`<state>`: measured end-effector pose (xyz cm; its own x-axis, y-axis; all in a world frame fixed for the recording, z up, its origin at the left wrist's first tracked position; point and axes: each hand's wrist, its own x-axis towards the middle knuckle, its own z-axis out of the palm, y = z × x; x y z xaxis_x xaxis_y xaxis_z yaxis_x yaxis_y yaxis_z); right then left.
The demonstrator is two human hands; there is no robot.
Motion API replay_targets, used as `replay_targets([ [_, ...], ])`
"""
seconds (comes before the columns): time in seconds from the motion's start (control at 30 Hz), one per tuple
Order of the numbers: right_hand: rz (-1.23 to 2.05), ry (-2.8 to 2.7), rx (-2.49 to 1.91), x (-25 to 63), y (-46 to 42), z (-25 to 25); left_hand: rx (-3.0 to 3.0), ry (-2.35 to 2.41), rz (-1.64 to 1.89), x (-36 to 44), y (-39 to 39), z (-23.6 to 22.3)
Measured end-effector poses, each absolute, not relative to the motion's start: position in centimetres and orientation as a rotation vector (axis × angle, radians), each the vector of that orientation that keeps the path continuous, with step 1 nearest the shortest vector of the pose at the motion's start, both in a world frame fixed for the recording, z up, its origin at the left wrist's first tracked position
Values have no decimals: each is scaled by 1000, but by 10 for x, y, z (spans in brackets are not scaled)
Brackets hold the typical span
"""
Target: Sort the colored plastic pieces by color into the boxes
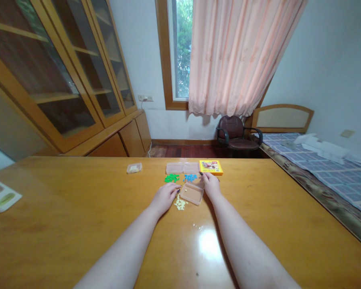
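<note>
A small clear plastic box (195,196) lies slightly turned on the table between my hands, with a tiny cream piece in it. My left hand (166,196) is at the box's left edge, fingers drawn together above a pile of small cream pieces (180,204). What its fingertips pinch, if anything, is too small to tell. Just past the box's far right corner, my right hand (211,185) has its fingers bent inward. Whether it grips the box is hidden. Small green pieces (171,178) and blue pieces (190,177) form two piles behind the box.
An open clear case (174,167) and a yellow picture box (211,167) stand near the far edge of the wooden table (78,224). Another small clear box (134,168) is farther left. A white item (1,196) sits at the left edge. A chair (235,132) stands beyond.
</note>
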<state>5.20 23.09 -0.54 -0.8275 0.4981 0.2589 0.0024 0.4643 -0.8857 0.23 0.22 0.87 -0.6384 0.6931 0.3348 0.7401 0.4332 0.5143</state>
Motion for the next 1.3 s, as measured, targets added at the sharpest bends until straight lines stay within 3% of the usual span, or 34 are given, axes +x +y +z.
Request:
replay_targets([
  [0.4,1347,-2185,-513,53,239,-7,-1485,-2663,-520,-2,-14,9],
  [0.77,1355,-2177,-497,51,239,-10,-1447,-2709,-755,-11,-14,7],
  [1.3,1443,-2161,-476,52,235,-7,-1357,-2765,-703,-6,-11,13],
])
